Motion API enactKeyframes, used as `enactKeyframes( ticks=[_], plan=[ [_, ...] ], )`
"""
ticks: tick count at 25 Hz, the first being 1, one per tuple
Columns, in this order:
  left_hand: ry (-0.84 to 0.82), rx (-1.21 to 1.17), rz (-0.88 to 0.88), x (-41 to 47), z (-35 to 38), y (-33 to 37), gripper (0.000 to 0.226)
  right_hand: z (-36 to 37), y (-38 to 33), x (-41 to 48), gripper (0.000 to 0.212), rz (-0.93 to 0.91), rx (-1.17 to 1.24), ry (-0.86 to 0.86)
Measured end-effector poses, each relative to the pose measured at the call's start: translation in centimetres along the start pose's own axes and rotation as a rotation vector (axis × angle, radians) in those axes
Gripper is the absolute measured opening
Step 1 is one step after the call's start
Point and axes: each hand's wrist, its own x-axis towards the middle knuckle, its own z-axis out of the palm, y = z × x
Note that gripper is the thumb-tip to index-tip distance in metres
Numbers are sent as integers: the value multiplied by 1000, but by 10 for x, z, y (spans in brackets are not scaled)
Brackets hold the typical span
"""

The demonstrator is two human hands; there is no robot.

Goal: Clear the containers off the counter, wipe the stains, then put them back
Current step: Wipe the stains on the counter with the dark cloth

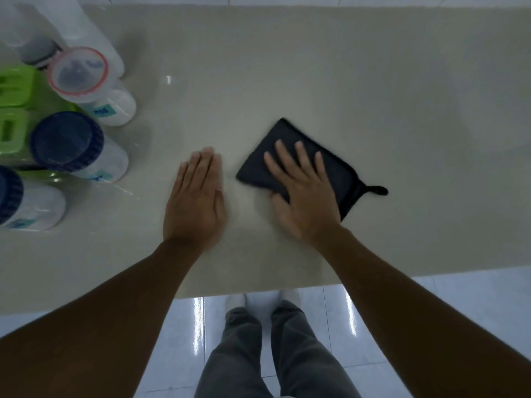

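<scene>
Right hand (304,193) presses flat, fingers spread, on a dark cloth (298,165); open left hand (195,196) rests nearer the containers (69,142) at far left.

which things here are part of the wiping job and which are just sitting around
Part of the job:
- black cloth under the right hand
- counter
- blue-lidded jars, pink-rimmed jar, set aside at the left
- left hand, flat on the counter

Just there:
- green plastic holder
- tall white bottles at far left
</scene>
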Motion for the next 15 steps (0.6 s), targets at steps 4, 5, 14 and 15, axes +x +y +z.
enactKeyframes(
  ticks=[4,5,14,15],
  plan=[
    [1,-22,5,0,0,-2,56,-4,31,-24,62,-207,179,-25],
    [7,-26,5,0,0,-2,56,-5,36,-17,59,-144,238,3],
    [-26,15,14,2,1,-1,60,-6,-1,-61,50,-350,435,-71],
    [-35,27,11,2,1,-1,60,-5,10,-79,46,-381,454,-76]
  ],
)
